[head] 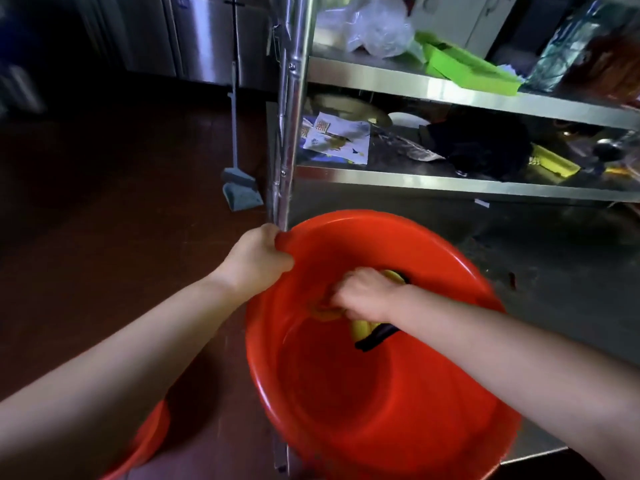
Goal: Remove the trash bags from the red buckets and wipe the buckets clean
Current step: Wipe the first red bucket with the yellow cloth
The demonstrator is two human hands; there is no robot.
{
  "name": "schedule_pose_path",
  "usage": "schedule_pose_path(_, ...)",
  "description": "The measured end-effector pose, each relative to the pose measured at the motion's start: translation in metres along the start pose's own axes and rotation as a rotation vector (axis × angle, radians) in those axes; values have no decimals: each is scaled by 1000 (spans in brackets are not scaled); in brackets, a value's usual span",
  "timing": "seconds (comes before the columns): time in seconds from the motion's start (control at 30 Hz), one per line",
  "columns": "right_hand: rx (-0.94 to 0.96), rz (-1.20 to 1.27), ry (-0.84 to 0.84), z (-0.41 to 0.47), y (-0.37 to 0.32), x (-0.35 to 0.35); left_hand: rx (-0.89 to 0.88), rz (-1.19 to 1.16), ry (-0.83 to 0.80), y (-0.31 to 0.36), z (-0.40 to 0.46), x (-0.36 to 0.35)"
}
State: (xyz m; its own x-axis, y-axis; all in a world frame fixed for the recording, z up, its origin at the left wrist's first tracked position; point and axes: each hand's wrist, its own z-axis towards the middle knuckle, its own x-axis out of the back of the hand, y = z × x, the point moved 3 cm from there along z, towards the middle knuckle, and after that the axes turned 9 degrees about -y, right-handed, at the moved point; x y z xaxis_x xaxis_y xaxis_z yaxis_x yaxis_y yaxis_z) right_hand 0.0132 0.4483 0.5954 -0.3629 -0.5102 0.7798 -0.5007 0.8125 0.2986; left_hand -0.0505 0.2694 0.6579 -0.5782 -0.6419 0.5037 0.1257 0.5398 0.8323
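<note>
Both forearms fill the lower frame, reaching down toward the red bucket point(363, 393), which stands tilted toward me on the dark floor point(104, 202) beside the steel shelf rack point(450, 88).

Left hand point(254, 263): fingers curled over the near-left rim, gripping it; I read this as steadying the bucket.

Right hand point(363, 294): inside the bucket against the far inner wall, fingers bunched around a yellow cloth point(362, 329) with a dark edge. Cloth appears pressed to the wall; image is motion-blurred there, so I cannot tell the exact finger positions.

Progress, as I judge it:
- No trash bag visible in this bucket. Bag removal for it looks done.
- Wiping under way on the upper inner wall. Bottom and near wall look smooth and free of debris, but I cannot tell whether they have been wiped.
- Second red bucket point(145, 441) shows as a sliver at lower left, under my left forearm. Too little in view to say whether it holds a bag or has been cleaned.

Remaining: finish wiping this interior, then deal with the second bucket as needed.

Background: broom and dustpan point(239, 188) leaning by the rack post; green tray point(467, 69) and clear plastic bags point(374, 26) on the upper shelf.
</note>
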Motion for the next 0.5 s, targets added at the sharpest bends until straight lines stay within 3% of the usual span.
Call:
schedule_pose_path(0.1, 1, -9, -14, -4, 23, -4, -116, 26, 65, 18, 3, 1)
schedule_pose_path(0.23, -83, -42, -27, 6, 38, -19, -185, 133, 298, 34, 4, 1)
schedule_pose_path(0.5, -495, 168, 87, 27, 69, -42, -183, 172, 400, 18, 3, 10)
